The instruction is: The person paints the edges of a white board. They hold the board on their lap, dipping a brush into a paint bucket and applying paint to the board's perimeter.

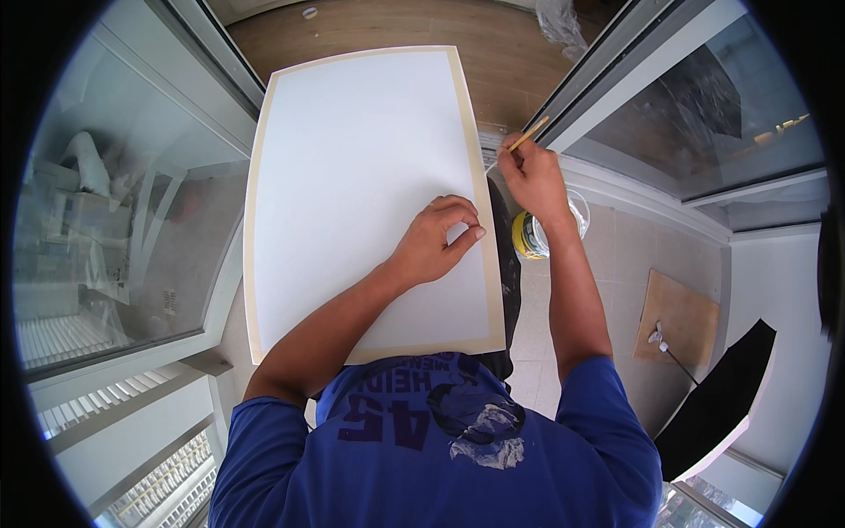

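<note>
A large white board, edged all round with beige masking tape, lies in front of me. Over its right part rests my left hand, fingers loosely bent, with a gap between thumb and forefinger and nothing seen in it. Beyond the board's right edge, my right hand is closed round a slim wooden-handled paintbrush. The handle slants up to the right, and a thin pale tip points toward the board's edge. Below that hand stands a yellow-and-white bucket, partly hidden by my forearm.
Glass door panels flank me on the left and right. A square wooden board and a black umbrella-like panel on a rod stand at the right. On the wooden floor ahead lie a tape roll and clear plastic.
</note>
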Action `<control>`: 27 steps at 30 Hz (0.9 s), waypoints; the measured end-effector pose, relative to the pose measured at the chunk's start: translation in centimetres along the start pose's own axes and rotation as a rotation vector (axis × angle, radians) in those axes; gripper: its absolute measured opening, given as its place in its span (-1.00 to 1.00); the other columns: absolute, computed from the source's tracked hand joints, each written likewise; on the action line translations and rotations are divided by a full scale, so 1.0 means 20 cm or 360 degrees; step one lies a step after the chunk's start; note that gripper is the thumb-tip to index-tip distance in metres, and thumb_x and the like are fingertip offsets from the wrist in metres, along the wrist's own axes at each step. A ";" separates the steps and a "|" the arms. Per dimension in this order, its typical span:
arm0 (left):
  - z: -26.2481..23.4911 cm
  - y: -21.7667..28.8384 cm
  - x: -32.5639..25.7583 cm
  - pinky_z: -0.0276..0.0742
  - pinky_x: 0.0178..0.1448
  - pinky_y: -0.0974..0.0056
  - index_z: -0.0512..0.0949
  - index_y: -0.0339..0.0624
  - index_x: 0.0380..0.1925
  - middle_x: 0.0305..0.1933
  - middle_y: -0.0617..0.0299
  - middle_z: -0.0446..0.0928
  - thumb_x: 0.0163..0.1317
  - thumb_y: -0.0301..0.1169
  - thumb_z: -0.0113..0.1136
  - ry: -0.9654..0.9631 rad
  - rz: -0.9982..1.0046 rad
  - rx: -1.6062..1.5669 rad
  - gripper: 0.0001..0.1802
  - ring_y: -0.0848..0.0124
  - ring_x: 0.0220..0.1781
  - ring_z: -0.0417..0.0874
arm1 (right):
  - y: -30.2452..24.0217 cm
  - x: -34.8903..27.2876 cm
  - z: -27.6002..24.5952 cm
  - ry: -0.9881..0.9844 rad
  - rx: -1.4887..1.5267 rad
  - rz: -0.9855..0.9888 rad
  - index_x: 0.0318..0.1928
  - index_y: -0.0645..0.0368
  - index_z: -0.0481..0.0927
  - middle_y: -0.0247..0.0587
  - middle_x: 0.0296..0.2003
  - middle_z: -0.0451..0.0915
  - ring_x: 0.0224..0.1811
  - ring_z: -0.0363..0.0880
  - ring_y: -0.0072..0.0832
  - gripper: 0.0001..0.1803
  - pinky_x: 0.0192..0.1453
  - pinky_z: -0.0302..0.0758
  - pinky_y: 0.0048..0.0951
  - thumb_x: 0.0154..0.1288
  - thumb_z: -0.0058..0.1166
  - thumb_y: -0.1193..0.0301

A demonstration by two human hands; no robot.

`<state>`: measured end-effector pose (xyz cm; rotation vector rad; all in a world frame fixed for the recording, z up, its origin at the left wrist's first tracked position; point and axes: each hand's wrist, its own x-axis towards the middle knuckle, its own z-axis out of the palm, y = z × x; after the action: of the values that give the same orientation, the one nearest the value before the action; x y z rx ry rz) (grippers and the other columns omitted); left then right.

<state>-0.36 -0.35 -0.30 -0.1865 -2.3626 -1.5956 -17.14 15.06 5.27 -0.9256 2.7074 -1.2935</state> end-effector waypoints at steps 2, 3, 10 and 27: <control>0.00 0.00 0.00 0.65 0.28 0.14 0.68 -0.30 -0.16 0.07 0.08 0.71 0.47 -0.44 0.44 -0.0002 0.0000 -0.0009 -0.85 0.16 0.15 0.75 | 0.03 0.01 0.02 0.0037 0.0010 -0.0023 -0.11 0.31 0.71 0.16 -0.42 0.74 -0.36 0.82 0.04 -0.85 -0.17 0.70 -0.14 0.47 0.24 0.45; 0.00 0.01 0.00 0.65 0.28 0.14 0.68 -0.30 -0.16 0.07 0.07 0.71 0.47 -0.44 0.44 -0.0002 -0.0002 -0.0012 -0.85 0.16 0.15 0.75 | 0.04 0.01 0.03 0.0055 0.0016 -0.0035 -0.11 0.31 0.71 0.16 -0.41 0.74 -0.36 0.82 0.04 -0.85 -0.17 0.70 -0.13 0.47 0.24 0.45; 0.00 0.00 0.00 0.65 0.27 0.14 0.68 -0.30 -0.15 0.07 0.08 0.71 0.47 -0.44 0.44 0.0006 -0.0002 0.0012 -0.85 0.16 0.15 0.75 | 0.02 0.03 0.04 0.0107 0.0011 0.0005 -0.09 0.29 0.71 0.14 -0.40 0.76 -0.35 0.84 0.01 -0.86 -0.16 0.72 -0.15 0.49 0.25 0.45; 0.00 0.01 0.00 0.64 0.29 0.14 0.68 -0.29 -0.15 0.07 0.09 0.71 0.47 -0.43 0.44 -0.0001 -0.0011 0.0013 -0.85 0.16 0.16 0.74 | 0.00 -0.01 0.00 0.0053 0.0002 0.0015 -0.12 0.30 0.71 0.15 -0.44 0.73 -0.38 0.82 0.04 -0.85 -0.18 0.70 -0.13 0.48 0.23 0.44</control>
<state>-0.28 -0.38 -0.18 -0.1774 -2.3726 -1.5886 -17.05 15.16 5.21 -0.8982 2.7316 -1.3207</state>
